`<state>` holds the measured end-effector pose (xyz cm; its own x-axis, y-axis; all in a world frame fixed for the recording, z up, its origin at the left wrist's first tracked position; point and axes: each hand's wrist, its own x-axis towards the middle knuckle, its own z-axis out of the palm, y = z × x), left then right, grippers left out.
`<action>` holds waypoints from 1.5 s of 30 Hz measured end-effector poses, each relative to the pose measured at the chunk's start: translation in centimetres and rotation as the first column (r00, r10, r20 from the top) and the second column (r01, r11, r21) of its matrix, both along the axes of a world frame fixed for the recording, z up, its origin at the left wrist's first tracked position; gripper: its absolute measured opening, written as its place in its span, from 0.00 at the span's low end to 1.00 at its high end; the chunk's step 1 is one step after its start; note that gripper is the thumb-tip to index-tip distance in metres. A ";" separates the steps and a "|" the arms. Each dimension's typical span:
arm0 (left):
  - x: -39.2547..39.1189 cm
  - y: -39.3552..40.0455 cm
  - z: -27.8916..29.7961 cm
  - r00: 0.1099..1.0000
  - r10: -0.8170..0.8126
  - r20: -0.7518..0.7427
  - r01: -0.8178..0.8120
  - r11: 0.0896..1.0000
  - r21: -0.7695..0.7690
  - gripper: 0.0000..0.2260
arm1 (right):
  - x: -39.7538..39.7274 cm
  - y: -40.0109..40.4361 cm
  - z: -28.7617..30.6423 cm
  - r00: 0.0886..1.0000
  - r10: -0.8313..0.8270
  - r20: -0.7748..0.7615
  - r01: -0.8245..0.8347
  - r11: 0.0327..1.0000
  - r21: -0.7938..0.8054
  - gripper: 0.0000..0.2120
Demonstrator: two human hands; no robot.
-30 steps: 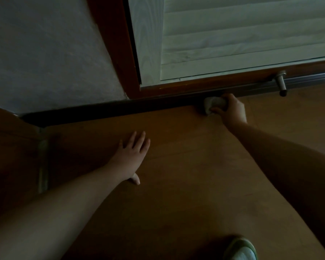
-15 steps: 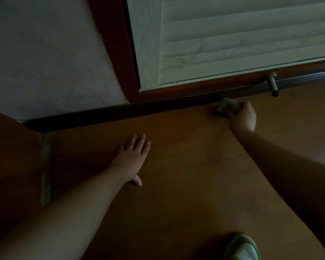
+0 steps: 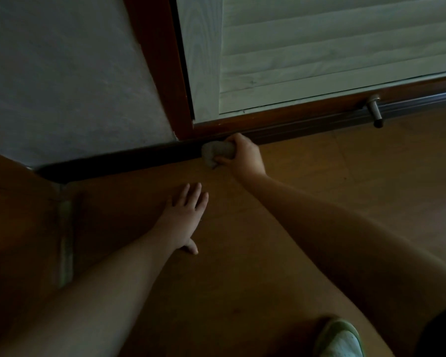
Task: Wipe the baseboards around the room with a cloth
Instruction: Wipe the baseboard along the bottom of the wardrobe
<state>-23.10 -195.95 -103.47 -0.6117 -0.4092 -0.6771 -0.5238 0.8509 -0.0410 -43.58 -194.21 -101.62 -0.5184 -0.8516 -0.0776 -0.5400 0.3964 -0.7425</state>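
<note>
Head view, one entry: a bunched grey cloth (image 3: 218, 152) is gripped by the right hand (image 3: 243, 157) and pressed against the dark baseboard (image 3: 113, 163) below the door-frame corner for wiping, while the left hand (image 3: 183, 215) is laid flat, fingers straight, on the wooden floor (image 3: 242, 266), apparently as a prop.

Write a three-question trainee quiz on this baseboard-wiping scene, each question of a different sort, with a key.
1. True or false: the left hand grips the cloth.
2. Multiple choice: the cloth is pressed against A) the louvred door, B) the dark baseboard, near the door frame's foot, C) the metal door stop.
3. Fill in: the left hand lies flat, fingers straight, on the wooden ____.

Key: 1. False; the right hand holds it. 2. B. 3. floor.
</note>
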 end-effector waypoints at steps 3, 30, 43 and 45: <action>0.1 -0.1 0.0 1.000 0.004 0.000 -0.004 1.000 0.017 0.64 | -4.2 1.7 0.1 0.998 -0.036 -0.048 0.038 0.999 0.038 0.21; 0.2 -0.4 -0.4 1.000 -0.016 -0.002 0.017 0.999 0.036 0.66 | -7.2 6.4 3.2 0.955 -0.287 -0.072 0.289 0.957 0.012 0.22; -0.2 -0.1 0.2 1.000 0.012 0.027 -0.013 1.000 0.021 0.64 | -4.7 1.9 2.8 0.978 -0.203 0.046 0.202 0.979 0.016 0.23; -0.1 -0.1 0.2 1.000 0.015 0.019 -0.015 0.999 0.032 0.64 | -8.4 3.6 2.8 0.967 -0.253 -0.012 0.253 0.967 0.032 0.22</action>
